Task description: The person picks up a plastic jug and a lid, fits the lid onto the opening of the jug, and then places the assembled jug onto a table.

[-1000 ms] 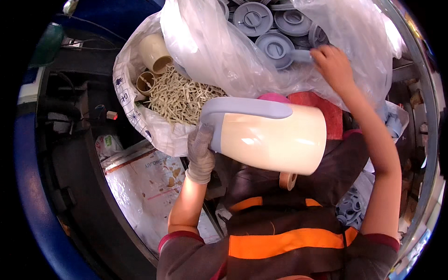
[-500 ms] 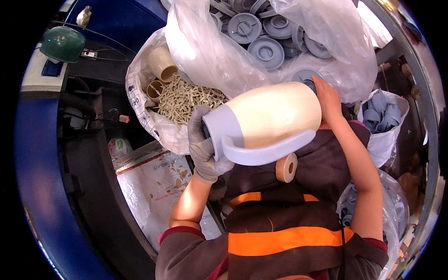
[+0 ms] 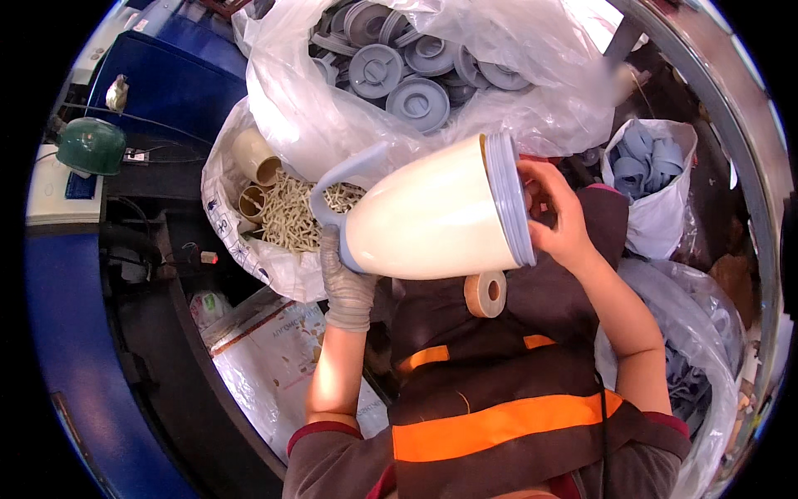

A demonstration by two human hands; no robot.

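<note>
A cream jug [image 3: 428,220] with a grey-blue collar and handle [image 3: 337,179] lies sideways in the air above my lap, its wide end to the right. My left hand [image 3: 345,287], in a grey glove, is closed around the collar end; the jug hides some of its fingers. Against the wide end sits a grey-blue ridged base disc [image 3: 509,200], a thin cream edge showing beside it. My bare right hand [image 3: 559,212] grips the outer side of this disc with curled fingers and thumb. How far the disc sits in the jug I cannot tell.
A clear plastic bag [image 3: 357,125] of grey discs stands ahead. To its left, a white sack [image 3: 229,224] holds cream strips and cups. Bags with grey parts [image 3: 657,220] stand at right. A tape roll [image 3: 485,294] rests on my lap. A dark metal frame [image 3: 723,116] borders the right.
The jug has turned over, its handle swinging from the near side to the far left. My right hand has brought the grey disc against its wide end. The view has shifted slightly.
</note>
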